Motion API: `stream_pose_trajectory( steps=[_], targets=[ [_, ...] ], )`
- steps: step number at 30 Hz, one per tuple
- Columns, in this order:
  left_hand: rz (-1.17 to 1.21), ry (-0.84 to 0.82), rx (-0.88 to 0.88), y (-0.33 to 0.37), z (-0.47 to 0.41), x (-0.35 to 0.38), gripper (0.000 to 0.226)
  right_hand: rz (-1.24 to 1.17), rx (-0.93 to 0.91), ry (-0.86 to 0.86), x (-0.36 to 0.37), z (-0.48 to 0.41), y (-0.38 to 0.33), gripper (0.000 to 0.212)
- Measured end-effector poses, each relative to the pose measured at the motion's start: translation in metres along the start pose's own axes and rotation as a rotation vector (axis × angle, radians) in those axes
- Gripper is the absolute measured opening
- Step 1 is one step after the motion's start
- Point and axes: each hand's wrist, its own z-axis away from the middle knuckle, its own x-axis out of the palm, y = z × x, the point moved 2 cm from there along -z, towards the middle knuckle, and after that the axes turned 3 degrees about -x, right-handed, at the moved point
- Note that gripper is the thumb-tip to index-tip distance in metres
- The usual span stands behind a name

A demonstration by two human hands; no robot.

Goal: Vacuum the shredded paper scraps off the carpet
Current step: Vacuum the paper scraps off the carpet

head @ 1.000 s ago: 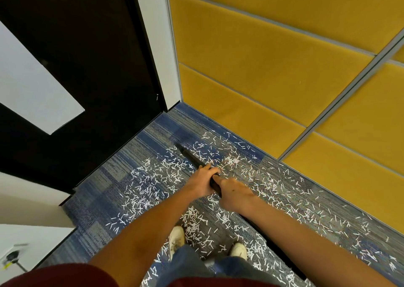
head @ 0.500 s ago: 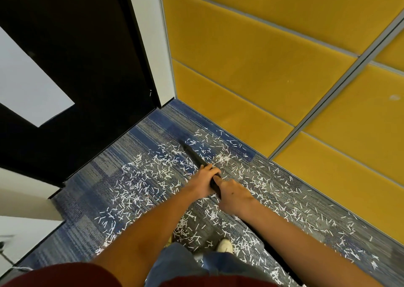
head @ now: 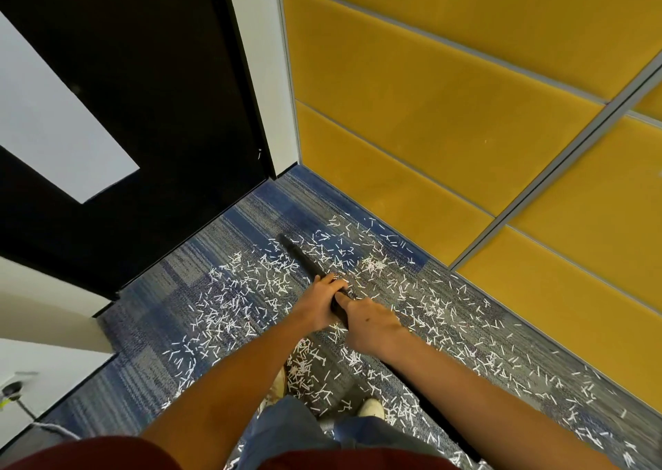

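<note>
Nearest you, shredded paper scraps (head: pixel 243 290) lay thick on the carpet (head: pixel 229 226) on both sides of the black vacuum wand (head: pixel 301 256). Your right hand (head: pixel 372 326) gripped the wand, and your left hand (head: pixel 318 305) wrapped it just ahead, touching the right. Farther on, the wand's tip met the carpet among scraps. I judge the sweeping step barely begun; next you'd need to draw the tip through the dense scraps left of the wand.
</note>
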Motion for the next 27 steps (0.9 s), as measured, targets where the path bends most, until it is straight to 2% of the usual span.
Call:
stream_pose_trajectory(
  steps=[7,11,15,22,27],
  targets=[
    [-0.001,0.045,-0.071,-0.024,0.009,-0.004,0.046,0.042,-0.057,-0.017,0.002,-0.01,-0.019,0.074],
    [-0.01,0.05,-0.053,-0.022,0.006,-0.009,0.044,0.013,-0.047,-0.014,0.0,-0.014,-0.018,0.073],
    [0.009,0.024,-0.005,-0.008,-0.002,-0.007,0.036,-0.037,-0.015,0.011,-0.002,-0.01,-0.005,0.068],
    [0.057,-0.032,0.088,0.033,-0.022,0.003,0.033,-0.082,0.097,0.07,-0.006,0.003,0.03,0.073],
    [0.0,-0.034,0.144,0.061,-0.03,0.007,0.027,-0.12,0.136,0.122,-0.004,0.017,0.052,0.082]
  ],
)
